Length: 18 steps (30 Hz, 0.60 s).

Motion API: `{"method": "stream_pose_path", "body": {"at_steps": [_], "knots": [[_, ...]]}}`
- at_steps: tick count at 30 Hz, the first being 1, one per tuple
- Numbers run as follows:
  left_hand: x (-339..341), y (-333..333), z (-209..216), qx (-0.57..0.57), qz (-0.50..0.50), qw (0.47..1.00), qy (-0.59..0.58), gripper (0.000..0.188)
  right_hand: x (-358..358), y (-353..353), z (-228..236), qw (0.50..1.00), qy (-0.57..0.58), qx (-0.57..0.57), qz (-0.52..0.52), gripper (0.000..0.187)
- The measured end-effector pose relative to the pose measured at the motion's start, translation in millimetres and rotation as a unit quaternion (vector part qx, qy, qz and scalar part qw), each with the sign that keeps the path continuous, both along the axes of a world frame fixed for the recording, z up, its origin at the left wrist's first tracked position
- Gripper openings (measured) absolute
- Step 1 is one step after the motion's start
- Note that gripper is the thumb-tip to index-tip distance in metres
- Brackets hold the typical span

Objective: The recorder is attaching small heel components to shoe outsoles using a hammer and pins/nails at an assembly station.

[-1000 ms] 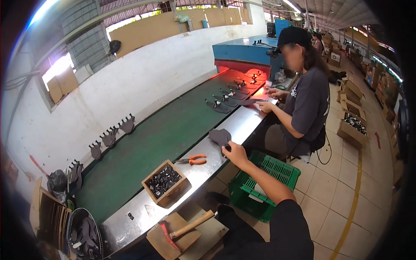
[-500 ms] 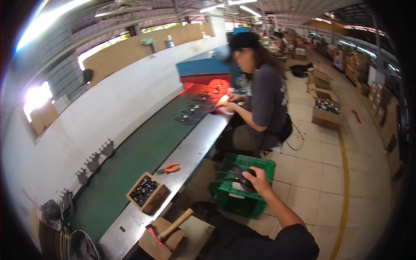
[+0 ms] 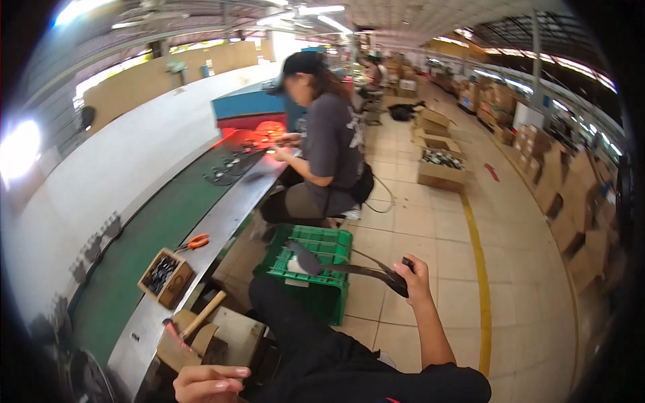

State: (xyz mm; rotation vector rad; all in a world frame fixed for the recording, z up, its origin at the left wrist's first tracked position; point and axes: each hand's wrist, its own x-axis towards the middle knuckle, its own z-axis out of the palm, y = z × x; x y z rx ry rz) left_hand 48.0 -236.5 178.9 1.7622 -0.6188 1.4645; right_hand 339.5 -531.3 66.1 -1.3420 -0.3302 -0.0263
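Observation:
My right hand [image 3: 415, 279] is closed around one end of a long dark strap piece [image 3: 366, 270], near a small black block at its tip. The piece stretches left across the green crate [image 3: 339, 285], ending in a wide rounded dark pad over the crate's top. A second thin strip runs beside it. At the lower edge my left hand [image 3: 211, 384] shows with fingers extended and apart, nothing visible in them; part of it is cut off. It is nearest to a hammer [image 3: 203, 314] with a wooden handle and red head, lying on a cardboard-covered block.
A wooden box of small black parts [image 3: 166, 277] and orange-handled pliers [image 3: 193, 242] sit on the metal bench edge [image 3: 225, 213]. Beyond runs a green belt [image 3: 151, 221]. A co-worker [image 3: 329, 141] sits ahead under red light. An open carton [image 3: 440, 171] stands on the tiled floor.
My right hand has drawn the strap piece up and rightward from the crate, stretching it out. My left hand has come into view at the bottom. The view has turned to the right.

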Motion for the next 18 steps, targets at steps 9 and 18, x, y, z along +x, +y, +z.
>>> {"method": "stream_pose_path", "body": {"at_steps": [9,18], "knots": [[-19.1,-14.3,-30.5,-0.338,-0.218,0.916,-0.011,0.012,25.7,142.8,5.9,0.907,0.116,0.306,0.265,0.019],[-43.7,-32.9,-45.2,-0.175,0.482,0.829,0.223,0.049,-93.7,284.7,76.5,0.832,0.006,0.183,0.523,0.023]]}}
